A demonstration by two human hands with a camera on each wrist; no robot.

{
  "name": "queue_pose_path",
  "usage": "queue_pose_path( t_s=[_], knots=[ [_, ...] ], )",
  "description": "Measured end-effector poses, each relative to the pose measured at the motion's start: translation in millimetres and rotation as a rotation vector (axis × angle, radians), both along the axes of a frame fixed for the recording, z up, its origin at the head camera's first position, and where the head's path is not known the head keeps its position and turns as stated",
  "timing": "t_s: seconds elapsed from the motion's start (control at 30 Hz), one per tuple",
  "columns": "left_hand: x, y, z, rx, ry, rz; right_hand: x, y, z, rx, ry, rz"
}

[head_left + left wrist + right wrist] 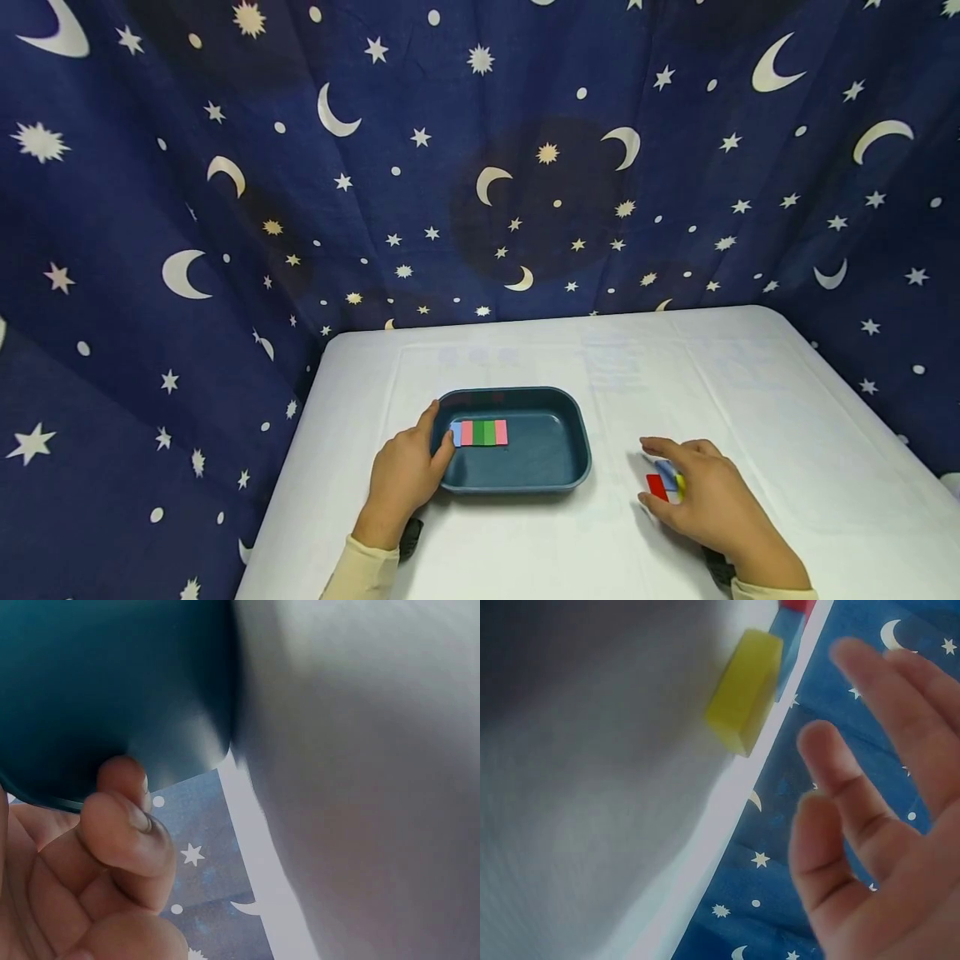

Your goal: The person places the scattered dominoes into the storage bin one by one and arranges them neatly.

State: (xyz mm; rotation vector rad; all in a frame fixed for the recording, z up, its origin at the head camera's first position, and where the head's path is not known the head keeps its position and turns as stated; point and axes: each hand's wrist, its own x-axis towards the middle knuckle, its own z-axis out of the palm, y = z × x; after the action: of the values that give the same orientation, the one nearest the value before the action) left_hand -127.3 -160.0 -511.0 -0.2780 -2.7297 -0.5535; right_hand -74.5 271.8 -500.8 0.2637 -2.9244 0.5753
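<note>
A white table (570, 550) bears the tray (540, 462) before starry blue cloth (555, 187).

Wide open lane on bench (611, 383) between tray (551, 450) and right hand (705, 492); more room behind tray, up to curtain (480, 167) at back. Tray's raised wall rings its floor, so entry is from above. Right part of tray floor free; block row (483, 433) takes up left-centre. Left hand (405, 471) blocks tray's left end, thumb close to row's blue end. Right hand arches over red block (657, 487), blue block (666, 473) and yellow block (680, 485), shutting off their right side; thumb-finger gap faces left, toward tray.
</note>
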Motion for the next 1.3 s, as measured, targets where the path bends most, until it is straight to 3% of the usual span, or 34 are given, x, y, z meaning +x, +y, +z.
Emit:
queue_pose_path(
  t_s=[0.57,1.3],
  knots=[
    [1.5,1.4,1.7,-0.014,-0.016,0.007,2.1,4.8,1.5,0.072,-0.185,0.001],
    [-0.8,-0.5,0.4,-0.016,-0.002,0.006,-1.3,5.6,0.7,0.051,-0.179,-0.010]
  ],
)
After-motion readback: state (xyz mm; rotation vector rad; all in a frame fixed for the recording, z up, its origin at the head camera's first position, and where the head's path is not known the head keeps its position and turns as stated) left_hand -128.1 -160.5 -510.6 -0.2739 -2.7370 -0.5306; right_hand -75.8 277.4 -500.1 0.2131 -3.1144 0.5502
